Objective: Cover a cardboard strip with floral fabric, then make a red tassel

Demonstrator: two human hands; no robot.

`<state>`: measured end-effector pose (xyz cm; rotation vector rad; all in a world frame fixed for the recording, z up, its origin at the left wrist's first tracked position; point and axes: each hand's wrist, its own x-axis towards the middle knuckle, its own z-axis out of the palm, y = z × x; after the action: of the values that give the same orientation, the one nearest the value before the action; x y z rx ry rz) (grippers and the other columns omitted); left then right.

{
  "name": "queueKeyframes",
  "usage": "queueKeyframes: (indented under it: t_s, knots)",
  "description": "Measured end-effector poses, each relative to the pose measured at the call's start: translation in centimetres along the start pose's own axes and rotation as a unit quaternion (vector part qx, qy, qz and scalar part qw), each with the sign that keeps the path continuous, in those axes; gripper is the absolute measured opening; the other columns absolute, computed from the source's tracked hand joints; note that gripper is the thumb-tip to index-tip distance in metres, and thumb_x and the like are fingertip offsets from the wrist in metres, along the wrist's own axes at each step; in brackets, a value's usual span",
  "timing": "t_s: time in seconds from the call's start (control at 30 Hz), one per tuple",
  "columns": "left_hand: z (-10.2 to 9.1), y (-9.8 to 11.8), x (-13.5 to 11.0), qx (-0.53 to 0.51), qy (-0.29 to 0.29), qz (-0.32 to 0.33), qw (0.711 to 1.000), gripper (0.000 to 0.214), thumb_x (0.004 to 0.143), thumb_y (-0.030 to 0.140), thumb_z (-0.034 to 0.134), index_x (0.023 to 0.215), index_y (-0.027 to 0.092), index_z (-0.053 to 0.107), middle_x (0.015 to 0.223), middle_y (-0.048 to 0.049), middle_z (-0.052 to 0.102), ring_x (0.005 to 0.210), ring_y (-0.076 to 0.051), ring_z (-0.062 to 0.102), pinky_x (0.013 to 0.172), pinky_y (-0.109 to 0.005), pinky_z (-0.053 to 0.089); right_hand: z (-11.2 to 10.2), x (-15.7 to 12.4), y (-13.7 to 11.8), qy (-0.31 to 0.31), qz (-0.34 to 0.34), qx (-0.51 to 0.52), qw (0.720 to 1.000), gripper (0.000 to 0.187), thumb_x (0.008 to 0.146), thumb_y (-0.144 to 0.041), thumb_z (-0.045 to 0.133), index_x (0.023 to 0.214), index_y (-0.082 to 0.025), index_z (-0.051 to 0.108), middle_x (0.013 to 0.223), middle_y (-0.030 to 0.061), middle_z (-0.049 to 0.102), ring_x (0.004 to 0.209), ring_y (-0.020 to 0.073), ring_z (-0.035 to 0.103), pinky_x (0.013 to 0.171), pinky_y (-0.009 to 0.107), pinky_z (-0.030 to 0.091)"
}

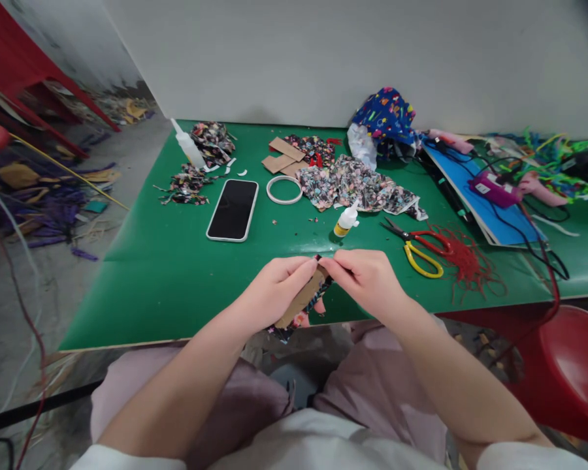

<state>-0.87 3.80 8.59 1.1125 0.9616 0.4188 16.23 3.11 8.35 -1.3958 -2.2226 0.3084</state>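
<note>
Between my two hands, over the table's front edge, is a strip of brown cardboard (301, 301) with dark floral fabric around its edges. My left hand (280, 287) is closed on it, thumb pressed along its upper end. At that same end my right hand (367, 277) pinches the fabric, its fingertips nearly meeting the left thumb. Some of my fingers are hidden behind the piece. Just beyond my hands stands a small glue bottle (345, 223) with a yellow label. To the right lie scissors (419, 245) with red and yellow handles.
On the green table (142, 274) are a phone (232, 210), a tape roll (269, 193), cardboard pieces (283, 156), floral fabric (353, 183) and a white bottle (190, 147). Red threads (470, 261) and a blue folder (475, 196) with cables lie right. A red stool (573, 365) stands below.
</note>
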Motion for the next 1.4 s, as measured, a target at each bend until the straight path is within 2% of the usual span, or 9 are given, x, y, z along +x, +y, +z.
queueKeyframes:
  t_s: [0.13, 0.33, 0.63, 0.73, 0.9, 1.07, 1.2, 1.3, 1.4]
  knots:
    - [0.0, -0.1, 0.0, 0.007, 0.006, -0.015, 1.000, 0.035, 0.083, 0.049, 0.041, 0.090, 0.018, 0.056, 0.060, -0.0004, 0.065, 0.036, -0.010, 0.055, 0.031, -0.016, 0.039, 0.0, -0.3, 0.0, -0.002, 0.009, -0.022, 1.000, 0.042, 0.088, -0.038, 0.039, 0.052, -0.017, 0.040, 0.047, -0.0033, 0.038, 0.047, 0.0073, 0.034, 0.050, 0.023, 0.023]
    - [0.0, 0.2, -0.1, -0.007, 0.014, -0.008, 1.000, 0.033, 0.082, 0.049, 0.043, 0.083, 0.018, 0.055, 0.060, 0.0003, 0.064, 0.036, -0.010, 0.054, 0.032, -0.016, 0.040, -0.3, -0.4, 0.3, -0.024, 0.101, 0.196, 0.975, 0.042, 0.090, -0.041, 0.032, 0.057, -0.018, 0.039, 0.049, -0.0056, 0.036, 0.046, 0.0055, 0.035, 0.047, 0.019, 0.027]
    - [0.1, 0.2, -0.1, 0.033, 0.060, -0.011, 0.998, 0.034, 0.081, 0.049, 0.043, 0.083, 0.018, 0.056, 0.059, 0.0006, 0.063, 0.036, -0.011, 0.056, 0.030, -0.016, 0.039, 0.2, 0.1, 0.3, -0.033, 0.006, 0.069, 0.997, 0.037, 0.088, -0.035, 0.040, 0.056, -0.017, 0.041, 0.051, -0.0051, 0.037, 0.049, 0.0062, 0.035, 0.051, 0.021, 0.025]
    - [0.0, 0.0, 0.2, 0.005, 0.061, -0.018, 0.998, 0.037, 0.080, 0.052, 0.044, 0.085, 0.018, 0.056, 0.059, 0.0001, 0.064, 0.037, -0.012, 0.056, 0.031, -0.017, 0.038, 0.1, 0.3, 0.6, -0.040, 0.021, 0.105, 0.993, 0.037, 0.089, -0.037, 0.039, 0.057, -0.018, 0.039, 0.051, -0.0057, 0.035, 0.048, 0.0058, 0.034, 0.049, 0.020, 0.025]
    - [-0.2, -0.1, 0.5, -0.072, 0.041, -0.036, 0.996, 0.052, 0.083, 0.057, 0.033, 0.076, 0.014, 0.060, 0.053, -0.0017, 0.061, 0.039, -0.012, 0.056, 0.038, -0.019, 0.042, -0.6, 0.8, 1.0, -0.048, 0.056, 0.207, 0.975, 0.041, 0.090, -0.041, 0.034, 0.058, -0.017, 0.042, 0.050, -0.0057, 0.037, 0.046, 0.0056, 0.034, 0.047, 0.019, 0.027]
    - [-0.5, -0.4, 0.7, -0.095, 0.019, -0.040, 0.995, 0.053, 0.082, 0.057, 0.035, 0.091, 0.013, 0.063, 0.056, -0.0025, 0.063, 0.042, -0.011, 0.055, 0.042, -0.020, 0.042, -1.3, 2.3, 0.5, -0.034, 0.035, 0.158, 0.986, 0.037, 0.089, -0.040, 0.036, 0.062, -0.017, 0.049, 0.051, -0.0047, 0.043, 0.049, 0.0066, 0.039, 0.049, 0.020, 0.029]
    - [-0.6, -0.7, 0.9, -0.082, 0.001, -0.038, 0.996, 0.049, 0.082, 0.052, 0.034, 0.094, 0.014, 0.062, 0.059, -0.0039, 0.065, 0.042, -0.012, 0.055, 0.040, -0.020, 0.041, -1.2, 3.2, 0.0, -0.061, 0.013, 0.156, 0.986, 0.030, 0.087, -0.033, 0.042, 0.063, -0.018, 0.052, 0.054, -0.0043, 0.050, 0.050, 0.0059, 0.047, 0.049, 0.019, 0.031]
    - [-0.7, -0.6, 0.9, -0.071, -0.005, -0.028, 0.997, 0.042, 0.084, 0.045, 0.033, 0.085, 0.013, 0.061, 0.059, -0.0043, 0.065, 0.042, -0.012, 0.055, 0.041, -0.020, 0.042, -0.7, 3.2, 0.0, -0.068, 0.034, 0.196, 0.978, 0.028, 0.086, -0.033, 0.044, 0.066, -0.018, 0.054, 0.055, -0.0048, 0.052, 0.046, 0.0051, 0.050, 0.047, 0.018, 0.032]
    - [-0.6, -0.4, 1.0, -0.080, -0.004, -0.049, 0.996, 0.042, 0.083, 0.043, 0.031, 0.076, 0.014, 0.060, 0.054, -0.0037, 0.063, 0.040, -0.012, 0.055, 0.040, -0.021, 0.043, -0.3, 3.1, 0.1, -0.069, 0.053, 0.232, 0.969, 0.027, 0.085, -0.035, 0.046, 0.066, -0.018, 0.054, 0.053, -0.0055, 0.052, 0.042, 0.0047, 0.051, 0.044, 0.017, 0.032]
